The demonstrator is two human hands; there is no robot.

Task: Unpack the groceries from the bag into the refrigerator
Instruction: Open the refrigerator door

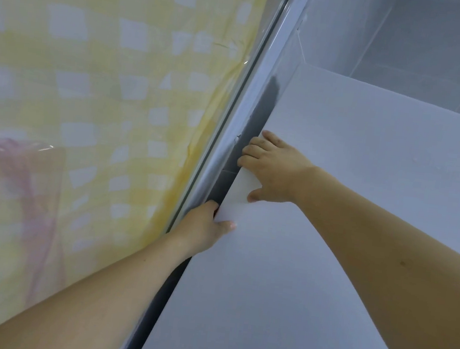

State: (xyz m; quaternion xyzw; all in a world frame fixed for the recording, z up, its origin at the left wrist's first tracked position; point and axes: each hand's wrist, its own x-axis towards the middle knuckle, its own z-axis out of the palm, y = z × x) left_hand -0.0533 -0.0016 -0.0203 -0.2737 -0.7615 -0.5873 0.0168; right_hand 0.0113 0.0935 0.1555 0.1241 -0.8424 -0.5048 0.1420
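The white refrigerator door (333, 214) fills the right half of the view. A dark gap (261, 114) runs along its left edge. My right hand (273, 170) grips that edge, with the fingers curled into the gap and the thumb on the door's face. Lower down, my left hand (204, 227) grips the same edge; its fingers are hidden in the gap and its thumb presses on the face. A translucent pink plastic bag (13, 178) shows faintly at the far left. No groceries are in view.
A yellow and white checked cloth (105, 74) hangs right beside the refrigerator on the left. A grey strip of the refrigerator's side (249, 96) runs between the cloth and the gap. Grey wall tiles (437, 54) show at the top right.
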